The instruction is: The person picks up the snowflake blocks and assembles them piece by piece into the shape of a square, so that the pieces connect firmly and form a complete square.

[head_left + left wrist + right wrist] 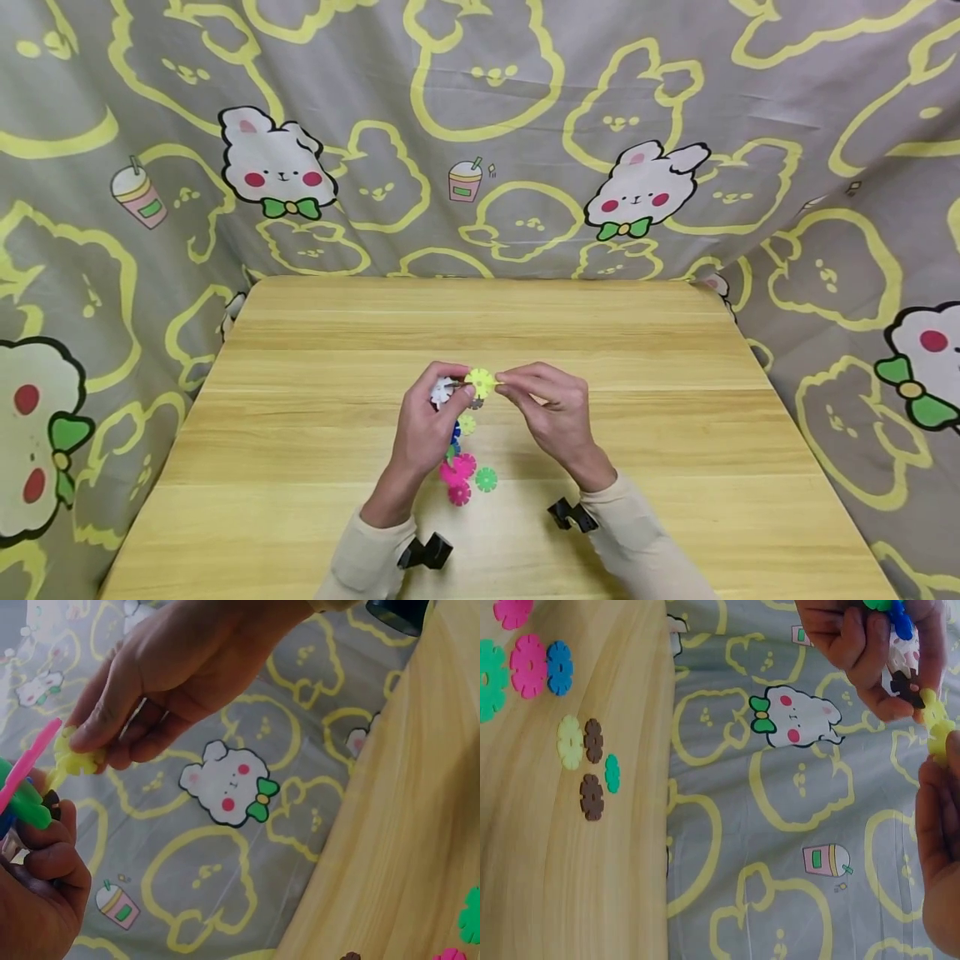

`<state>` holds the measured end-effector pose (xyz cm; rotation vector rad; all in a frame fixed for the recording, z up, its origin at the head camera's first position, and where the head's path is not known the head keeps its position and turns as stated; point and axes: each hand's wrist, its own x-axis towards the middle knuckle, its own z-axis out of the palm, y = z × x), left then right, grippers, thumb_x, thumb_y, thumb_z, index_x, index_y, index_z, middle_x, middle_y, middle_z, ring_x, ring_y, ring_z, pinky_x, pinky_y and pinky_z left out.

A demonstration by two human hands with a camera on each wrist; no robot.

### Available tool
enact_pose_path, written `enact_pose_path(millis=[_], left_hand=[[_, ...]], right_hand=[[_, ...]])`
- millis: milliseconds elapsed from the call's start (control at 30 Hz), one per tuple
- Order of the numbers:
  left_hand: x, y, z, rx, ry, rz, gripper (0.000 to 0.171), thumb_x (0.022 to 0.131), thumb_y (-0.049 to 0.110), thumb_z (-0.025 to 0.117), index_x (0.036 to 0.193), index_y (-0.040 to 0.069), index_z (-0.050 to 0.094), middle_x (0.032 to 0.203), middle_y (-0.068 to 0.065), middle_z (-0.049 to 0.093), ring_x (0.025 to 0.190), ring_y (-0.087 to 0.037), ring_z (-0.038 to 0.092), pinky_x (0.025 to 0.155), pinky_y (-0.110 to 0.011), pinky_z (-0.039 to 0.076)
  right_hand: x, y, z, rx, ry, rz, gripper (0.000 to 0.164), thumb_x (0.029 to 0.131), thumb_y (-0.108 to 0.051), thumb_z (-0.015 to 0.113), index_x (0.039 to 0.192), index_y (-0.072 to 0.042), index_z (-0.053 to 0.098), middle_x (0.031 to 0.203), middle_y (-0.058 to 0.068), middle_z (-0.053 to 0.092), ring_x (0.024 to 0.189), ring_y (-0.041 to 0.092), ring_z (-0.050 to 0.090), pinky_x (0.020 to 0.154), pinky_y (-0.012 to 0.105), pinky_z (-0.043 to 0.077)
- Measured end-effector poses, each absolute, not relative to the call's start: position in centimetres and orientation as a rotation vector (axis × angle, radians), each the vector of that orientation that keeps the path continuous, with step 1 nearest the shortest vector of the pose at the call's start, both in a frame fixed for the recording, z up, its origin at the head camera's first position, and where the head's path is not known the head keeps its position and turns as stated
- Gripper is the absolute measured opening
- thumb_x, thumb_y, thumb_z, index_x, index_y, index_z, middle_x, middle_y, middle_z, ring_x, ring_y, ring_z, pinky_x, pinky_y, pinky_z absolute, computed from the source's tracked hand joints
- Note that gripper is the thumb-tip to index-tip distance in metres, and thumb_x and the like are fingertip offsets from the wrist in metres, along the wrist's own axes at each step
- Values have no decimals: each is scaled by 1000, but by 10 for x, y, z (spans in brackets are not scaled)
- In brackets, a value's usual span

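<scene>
My left hand (426, 429) holds a small cluster of joined, notched plastic discs. A white disc (442, 391) and a yellow disc (480, 383) show at its fingertips in the head view. Pink (30, 761) and green (28, 804) discs of the cluster show in the left wrist view, and a dark brown disc (907, 688) in the right wrist view. Opposite, my right hand (553, 410) pinches another yellow disc (940, 742) between thumb and fingers, right at the edge of the first. Fingers partly hide the cluster.
Loose discs lie on the wooden table (645, 350) below the hands: pink (529, 666), green (489, 679), blue (559, 668), yellow (570, 742) and brown (592, 797) among them. A patterned grey curtain (510, 100) surrounds the table's back and sides.
</scene>
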<state>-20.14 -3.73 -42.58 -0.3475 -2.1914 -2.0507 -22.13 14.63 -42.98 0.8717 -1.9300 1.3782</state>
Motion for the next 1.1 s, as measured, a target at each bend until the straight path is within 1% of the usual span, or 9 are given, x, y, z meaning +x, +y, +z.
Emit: enact_pose_path(millis=[100,200,333,500,600,700,867,967,1100], left_hand=[[-202,-40,-426,-346,-2191,-2040,18,93,9,63,111,8,63,95,-13,63,78,-23,60,64,-24,53],[-202,-43,-426,-336,-2190,-2035,19,93,10,63,112,9,62,92,-12,61,74,-17,57,62,-24,51],[-204,-46,-425,-316,-2184,-2037,19,93,10,62,113,9,62,92,-12,61,73,-18,57,61,-29,53],[-205,-48,-424,-299,-2166,-2034,19,93,8,62,112,7,63,100,-12,63,80,-18,59,66,-26,54],[-205,-49,-425,-294,-2148,-2041,19,92,6,62,111,5,63,100,-12,63,80,-16,60,67,-27,54],[-206,-51,-425,-292,-2136,-2038,19,92,6,63,111,4,63,100,-12,63,79,-14,59,66,-27,54],[-207,-52,-425,-297,-2141,-2008,19,91,6,63,110,4,63,101,-11,64,80,-12,59,67,-23,53],[-207,-53,-425,-295,-2155,-2002,19,92,7,63,110,5,63,101,-11,64,82,-13,60,67,-23,53],[-207,-53,-425,-288,-2157,-2016,18,92,8,62,110,6,63,101,-11,64,82,-14,59,68,-23,53]], right_hand=[[-221,150,-431,858,-2011,1384,28,75,5,78,102,0,73,92,12,74,76,15,69,73,21,57],[-220,154,-433,829,-2096,1376,31,77,0,78,107,-2,71,96,9,73,75,12,67,72,21,56],[-219,157,-439,808,-2180,1341,25,81,-4,76,105,-6,72,94,7,73,76,10,66,71,21,56],[-220,158,-449,804,-2246,1304,20,84,-9,75,104,-10,71,95,6,72,78,10,66,71,24,57],[-220,158,-458,834,-2314,1230,20,85,-13,74,104,-10,72,97,4,71,80,11,66,70,27,57],[-218,157,-469,912,-2416,1099,21,85,-20,74,105,-12,72,100,1,70,81,12,66,69,26,57],[-213,155,-488,1068,-2600,928,25,85,-26,75,106,-14,72,100,0,70,88,13,67,78,27,57],[-209,154,-497,1117,-2705,831,30,84,-31,76,109,-16,72,100,0,70,87,12,67,79,26,55],[-201,154,-506,1126,-2837,642,38,82,-39,75,115,-20,71,100,-5,68,82,7,58,77,26,45]])
